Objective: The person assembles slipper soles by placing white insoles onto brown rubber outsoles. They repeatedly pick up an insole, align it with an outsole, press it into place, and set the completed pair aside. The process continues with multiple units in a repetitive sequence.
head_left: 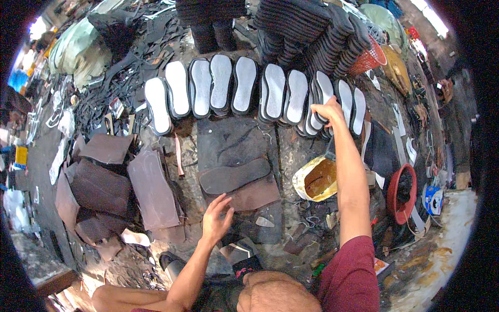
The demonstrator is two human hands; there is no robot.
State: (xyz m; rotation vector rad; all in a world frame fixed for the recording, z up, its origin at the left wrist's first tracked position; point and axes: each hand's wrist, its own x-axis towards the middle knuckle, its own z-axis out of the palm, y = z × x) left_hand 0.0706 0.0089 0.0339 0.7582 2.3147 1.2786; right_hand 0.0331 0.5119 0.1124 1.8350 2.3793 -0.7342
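Observation:
A curved row of shoe soles with white tops and dark edges [221, 80] lies across the far side of the work area, some in small stacks. My right hand [331, 110] reaches to the right part of that row. Its fingers are closed on the lower end of a white-topped sole [324, 86]; the fingertips are partly hidden. Nearer me, a dark sole [236, 177] lies flat on a brown sheet [254, 196]. My left hand [217, 218] is open just below them, its fingers apart and holding nothing.
Tall stacks of dark soles [296, 26] stand behind the row. Brown sheets [101, 187] are piled at left. A yellow-stained pot [317, 179] sits beside my right forearm. Further right are a red basin [403, 195] and an orange basket [368, 57]. Dark scraps litter the far left.

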